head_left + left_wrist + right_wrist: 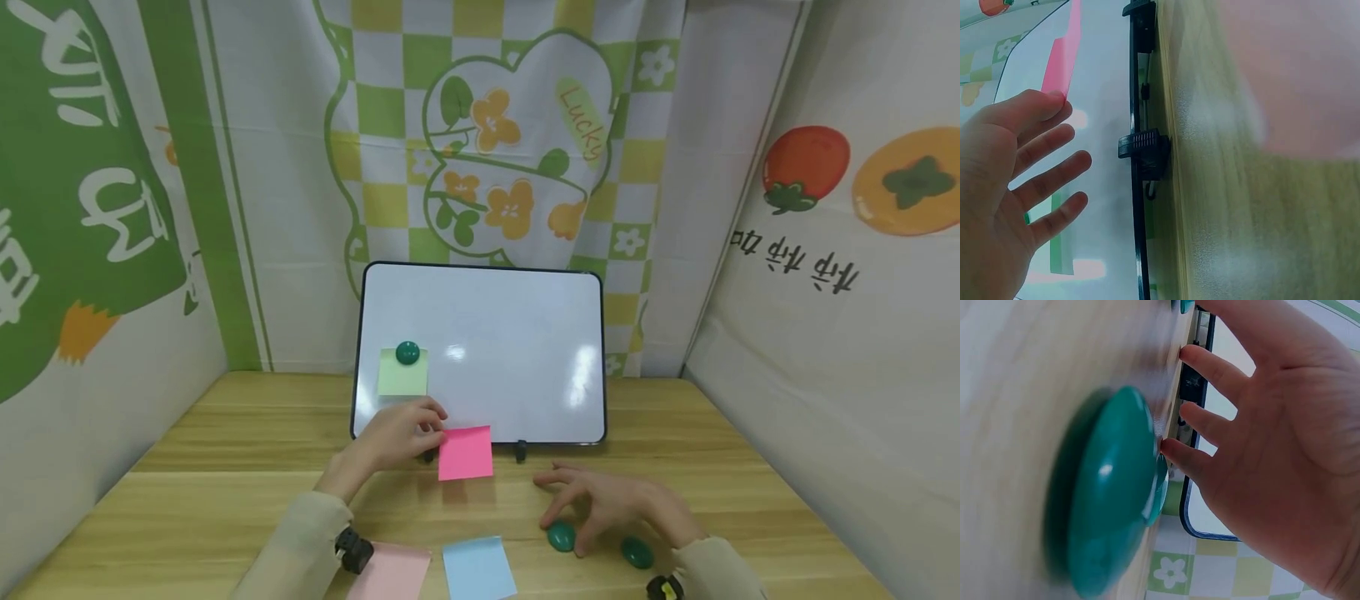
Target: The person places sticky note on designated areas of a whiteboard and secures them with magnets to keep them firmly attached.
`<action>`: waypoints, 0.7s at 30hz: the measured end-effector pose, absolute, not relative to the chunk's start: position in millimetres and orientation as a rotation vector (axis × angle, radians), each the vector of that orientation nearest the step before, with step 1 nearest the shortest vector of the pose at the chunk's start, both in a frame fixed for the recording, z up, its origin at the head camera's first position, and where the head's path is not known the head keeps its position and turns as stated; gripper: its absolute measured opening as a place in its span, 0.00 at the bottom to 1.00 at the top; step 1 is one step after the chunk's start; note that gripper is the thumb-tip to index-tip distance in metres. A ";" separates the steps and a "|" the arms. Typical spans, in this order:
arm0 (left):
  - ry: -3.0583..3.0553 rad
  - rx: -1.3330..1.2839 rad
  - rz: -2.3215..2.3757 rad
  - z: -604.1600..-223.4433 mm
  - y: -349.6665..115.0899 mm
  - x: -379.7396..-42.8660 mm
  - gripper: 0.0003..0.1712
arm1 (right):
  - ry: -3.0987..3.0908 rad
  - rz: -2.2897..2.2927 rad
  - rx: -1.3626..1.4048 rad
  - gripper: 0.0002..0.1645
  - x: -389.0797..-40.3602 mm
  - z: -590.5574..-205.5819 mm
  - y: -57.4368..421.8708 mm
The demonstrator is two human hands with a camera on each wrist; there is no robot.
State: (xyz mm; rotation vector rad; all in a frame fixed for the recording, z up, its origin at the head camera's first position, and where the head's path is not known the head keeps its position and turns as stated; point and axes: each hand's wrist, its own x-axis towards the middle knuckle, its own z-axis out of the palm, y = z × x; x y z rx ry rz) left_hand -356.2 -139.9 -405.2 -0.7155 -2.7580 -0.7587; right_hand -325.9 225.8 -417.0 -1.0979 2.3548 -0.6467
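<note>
Nearest to me, on the light wooden bench point(750, 500), lie 2 square paper notes: a pale pink note point(397, 571) and a light blue note point(480, 569). Neither is put up yet, so I judge that these 2 remain to be done. To their right, a shiny green domed magnet point(637, 552) rests close to my right wrist, not used yet. In the right wrist view another green edge point(1160, 494) shows behind it; if this is a different piece, I cannot tell.

A little farther, my right grip point(611, 500) has thumb and index finger curled at 2 sides of a glossy green oval magnet point(560, 536). I read this as grasping; how firmly, I cannot tell. This magnet is at the bench, not on any note.

My left grip point(401, 432) pinches a bright pink square paper note point(466, 454) by its edge. It hangs before the lower border of the black-framed whiteboard point(510, 350), near 2 black clips point(521, 451), and is not fixed.

On the board's left part, 1 pale green paper note point(402, 379) is already up, with 1 dark green round magnet point(407, 352) over its top. So I count 1 note done, 1 in progress and 2 waiting.
</note>
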 end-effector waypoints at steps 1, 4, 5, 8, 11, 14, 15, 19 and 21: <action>-2.757 -0.713 -0.754 -404.6 -139.9 -356.0 0.15 | 2.354 -0.649 -1.097 0.25 -326.1 -416.7 225.7; -2.735 -0.714 -0.728 -403.2 -139.3 -355.7 0.13 | 2.353 -0.648 -1.097 0.24 -326.1 -416.2 225.2; -2.726 -0.715 -0.715 -402.7 -138.9 -355.4 0.11 | 2.355 -0.646 -1.103 0.24 -326.1 -416.4 225.0; -2.695 -0.712 -0.668 -402.9 -138.6 -355.7 0.09 | 2.357 -0.650 -1.100 0.22 -326.1 -416.8 223.6; -2.680 -0.696 -0.636 -404.2 -138.7 -356.5 0.07 | 2.366 -0.648 -1.113 0.21 -326.1 -417.7 222.6; -2.679 -0.674 -0.629 -405.4 -139.0 -356.4 0.07 | 2.379 -0.638 -1.117 0.21 -325.7 -418.3 222.3; -2.681 -0.667 -0.632 -405.5 -139.1 -356.0 0.06 | 2.385 -0.633 -1.117 0.21 -325.7 -418.6 222.2; -2.677 -0.663 -0.631 -405.2 -139.5 -354.9 0.07 | 2.394 -0.627 -1.098 0.22 -325.2 -417.9 222.3; -2.672 -0.667 -0.627 -404.7 -139.7 -354.6 0.06 | 2.397 -0.623 -1.101 0.22 -325.3 -417.2 222.0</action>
